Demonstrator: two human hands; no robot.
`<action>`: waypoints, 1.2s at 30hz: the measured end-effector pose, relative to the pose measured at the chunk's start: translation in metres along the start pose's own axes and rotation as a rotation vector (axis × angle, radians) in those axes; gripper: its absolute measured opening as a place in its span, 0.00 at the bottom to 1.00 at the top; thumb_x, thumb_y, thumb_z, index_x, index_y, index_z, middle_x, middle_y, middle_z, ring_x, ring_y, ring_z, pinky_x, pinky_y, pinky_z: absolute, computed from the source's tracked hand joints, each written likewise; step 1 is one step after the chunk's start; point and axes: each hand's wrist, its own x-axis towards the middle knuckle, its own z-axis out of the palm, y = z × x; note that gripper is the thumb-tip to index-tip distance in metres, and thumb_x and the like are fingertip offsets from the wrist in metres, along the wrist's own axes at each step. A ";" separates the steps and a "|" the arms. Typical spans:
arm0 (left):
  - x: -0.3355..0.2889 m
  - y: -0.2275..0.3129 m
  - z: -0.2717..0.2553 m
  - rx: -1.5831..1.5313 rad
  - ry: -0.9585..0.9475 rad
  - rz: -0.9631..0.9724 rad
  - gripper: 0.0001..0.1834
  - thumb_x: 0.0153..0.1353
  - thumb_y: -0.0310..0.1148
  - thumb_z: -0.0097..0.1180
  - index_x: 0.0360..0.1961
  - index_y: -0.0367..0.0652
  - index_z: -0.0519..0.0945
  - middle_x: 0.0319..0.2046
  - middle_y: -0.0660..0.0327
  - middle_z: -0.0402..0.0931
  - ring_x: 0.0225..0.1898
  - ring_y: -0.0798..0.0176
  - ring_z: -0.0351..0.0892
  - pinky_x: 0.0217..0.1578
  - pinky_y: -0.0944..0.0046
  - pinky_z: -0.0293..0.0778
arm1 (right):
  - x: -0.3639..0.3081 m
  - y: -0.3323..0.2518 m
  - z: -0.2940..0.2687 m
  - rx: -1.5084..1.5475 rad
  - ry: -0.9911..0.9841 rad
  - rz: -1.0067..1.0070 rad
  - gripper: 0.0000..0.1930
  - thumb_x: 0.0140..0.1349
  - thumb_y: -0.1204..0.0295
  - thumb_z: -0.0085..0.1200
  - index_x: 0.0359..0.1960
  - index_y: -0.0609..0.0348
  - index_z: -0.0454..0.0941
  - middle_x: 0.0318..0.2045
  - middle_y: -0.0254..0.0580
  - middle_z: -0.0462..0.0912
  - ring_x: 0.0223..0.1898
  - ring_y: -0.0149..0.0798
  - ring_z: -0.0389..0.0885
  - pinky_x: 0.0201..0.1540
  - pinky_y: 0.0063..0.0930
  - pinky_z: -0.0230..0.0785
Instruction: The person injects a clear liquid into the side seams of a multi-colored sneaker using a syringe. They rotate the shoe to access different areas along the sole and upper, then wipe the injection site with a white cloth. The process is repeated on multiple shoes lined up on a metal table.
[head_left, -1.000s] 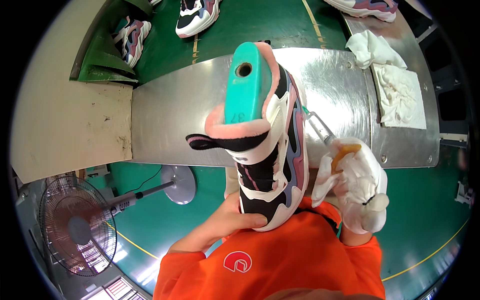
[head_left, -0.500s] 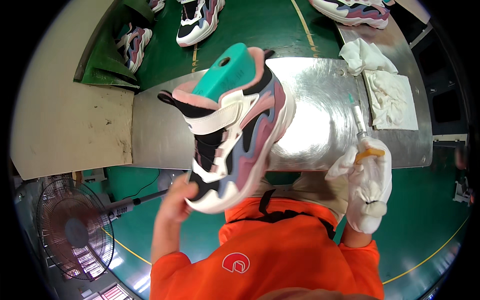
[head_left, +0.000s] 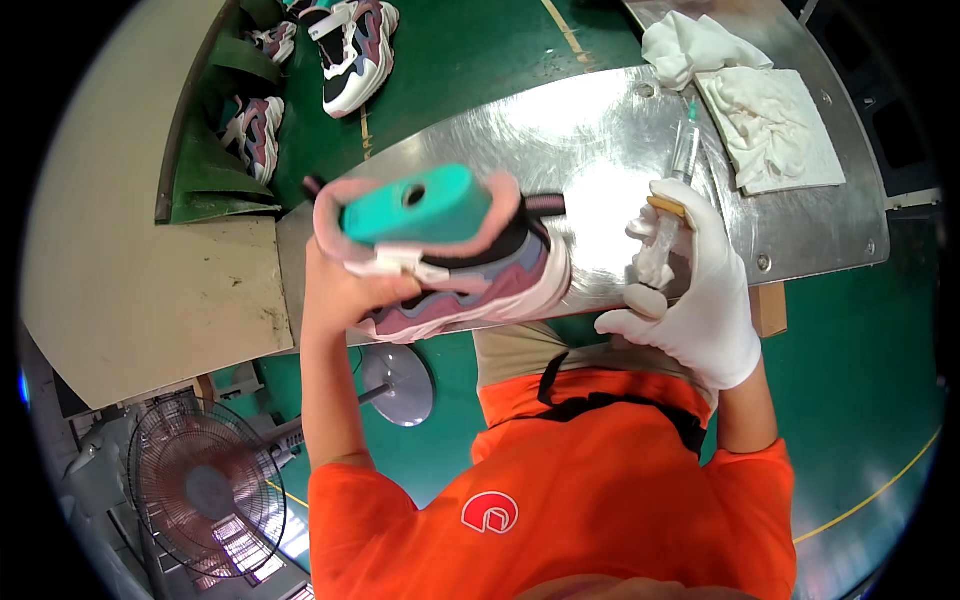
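My bare left hand (head_left: pixel 345 290) grips a sneaker (head_left: pixel 480 295) by its side, thumb on the strap. The sneaker is pink, purple, white and black. A teal shoe last (head_left: pixel 420 205) with a round hole fills its opening. My right hand (head_left: pixel 705 300), in a white glove, is curled around a clear syringe (head_left: pixel 686 150) with a green needle tip pointing away from me. A tan band (head_left: pixel 666 206) lies across the finger area. The thumb is partly apart, and the plunger end is hard to make out.
A metal worktable (head_left: pixel 590 130) lies beneath. Crumpled white cloths (head_left: pixel 765 130) are at right. Beyond, a green conveyor belt (head_left: pixel 470 50) carries another sneaker (head_left: pixel 358 60). A green rack (head_left: pixel 215 170) with sneakers stands left. A fan (head_left: pixel 205 490) is at lower left.
The sneaker has turned from toe-down to lying more level, lower over the table edge. My left hand has moved from its toe to its side. My right hand has moved up with the syringe.
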 end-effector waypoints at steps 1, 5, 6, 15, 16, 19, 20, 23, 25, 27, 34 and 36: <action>0.010 0.005 0.003 -0.044 0.004 -0.023 0.48 0.30 0.44 0.80 0.53 0.35 0.68 0.44 0.58 0.76 0.45 0.63 0.77 0.46 0.64 0.74 | 0.001 0.001 0.000 0.014 0.001 -0.004 0.50 0.27 0.72 0.79 0.59 0.57 0.65 0.41 0.44 0.77 0.43 0.42 0.78 0.48 0.32 0.72; 0.021 0.019 0.007 -0.093 -0.014 -0.080 0.48 0.33 0.46 0.78 0.53 0.35 0.67 0.41 0.59 0.76 0.41 0.66 0.78 0.43 0.66 0.75 | 0.013 0.001 -0.001 0.071 -0.004 -0.029 0.50 0.30 0.72 0.78 0.60 0.56 0.64 0.43 0.44 0.77 0.43 0.42 0.78 0.50 0.32 0.71; 0.020 0.016 0.005 -0.096 -0.016 -0.084 0.48 0.33 0.46 0.78 0.53 0.35 0.67 0.40 0.59 0.76 0.41 0.67 0.78 0.43 0.67 0.75 | 0.016 -0.002 0.000 0.108 -0.031 0.033 0.49 0.31 0.71 0.77 0.61 0.57 0.64 0.42 0.44 0.77 0.43 0.41 0.78 0.50 0.32 0.71; 0.000 0.000 0.002 -0.260 0.225 0.044 0.53 0.38 0.52 0.76 0.57 0.34 0.59 0.47 0.55 0.72 0.47 0.63 0.75 0.47 0.64 0.74 | 0.042 -0.042 0.009 0.371 -0.018 0.069 0.43 0.41 0.69 0.74 0.61 0.57 0.63 0.44 0.41 0.76 0.43 0.33 0.76 0.48 0.28 0.71; -0.002 0.000 0.003 -0.255 0.260 0.067 0.53 0.38 0.53 0.76 0.57 0.34 0.58 0.47 0.54 0.72 0.47 0.63 0.75 0.48 0.64 0.73 | 0.045 -0.043 0.013 0.417 0.041 0.035 0.43 0.41 0.69 0.74 0.61 0.57 0.64 0.45 0.41 0.76 0.43 0.33 0.76 0.48 0.28 0.71; -0.006 0.000 0.008 -0.306 0.311 0.103 0.52 0.39 0.51 0.75 0.57 0.33 0.59 0.47 0.54 0.72 0.48 0.63 0.75 0.49 0.63 0.73 | 0.050 -0.044 0.020 0.252 0.189 -0.043 0.42 0.43 0.68 0.74 0.61 0.58 0.63 0.49 0.42 0.74 0.44 0.33 0.76 0.49 0.28 0.71; -0.008 -0.001 0.008 -0.332 0.325 0.116 0.50 0.40 0.49 0.74 0.57 0.34 0.59 0.47 0.54 0.72 0.48 0.63 0.75 0.49 0.63 0.73 | 0.050 -0.047 0.023 0.229 0.211 -0.042 0.42 0.44 0.68 0.73 0.62 0.58 0.63 0.50 0.42 0.73 0.45 0.34 0.76 0.49 0.29 0.71; -0.014 0.002 0.003 -0.421 0.353 0.087 0.47 0.43 0.43 0.72 0.58 0.34 0.59 0.48 0.54 0.73 0.48 0.62 0.76 0.50 0.62 0.73 | 0.045 -0.046 0.030 0.254 0.260 -0.038 0.45 0.42 0.72 0.74 0.63 0.60 0.60 0.50 0.44 0.72 0.48 0.36 0.74 0.50 0.31 0.71; -0.014 0.008 0.001 -0.466 0.379 0.060 0.42 0.47 0.35 0.69 0.59 0.34 0.58 0.48 0.53 0.74 0.47 0.62 0.77 0.49 0.63 0.74 | 0.043 -0.036 0.034 0.324 0.287 -0.047 0.45 0.41 0.75 0.74 0.62 0.60 0.60 0.50 0.43 0.71 0.49 0.36 0.72 0.50 0.30 0.71; -0.009 0.015 0.002 -0.419 0.387 0.078 0.42 0.46 0.34 0.69 0.59 0.34 0.60 0.47 0.54 0.74 0.47 0.63 0.77 0.49 0.63 0.75 | 0.043 -0.034 0.029 0.299 0.277 -0.017 0.45 0.41 0.76 0.74 0.62 0.60 0.60 0.51 0.43 0.71 0.50 0.35 0.71 0.50 0.29 0.70; 0.014 0.025 0.009 -0.181 0.193 0.068 0.50 0.37 0.49 0.75 0.56 0.36 0.60 0.47 0.56 0.72 0.48 0.63 0.75 0.47 0.63 0.75 | 0.082 -0.048 0.019 -0.111 0.229 -0.175 0.45 0.35 0.71 0.76 0.59 0.58 0.65 0.40 0.40 0.76 0.41 0.32 0.75 0.44 0.25 0.72; 0.020 0.018 0.009 -0.181 0.189 0.172 0.48 0.32 0.42 0.79 0.54 0.33 0.66 0.45 0.56 0.77 0.46 0.63 0.78 0.48 0.62 0.74 | 0.097 -0.048 0.007 0.099 0.052 0.041 0.45 0.34 0.70 0.76 0.58 0.59 0.65 0.41 0.44 0.75 0.41 0.36 0.76 0.45 0.27 0.71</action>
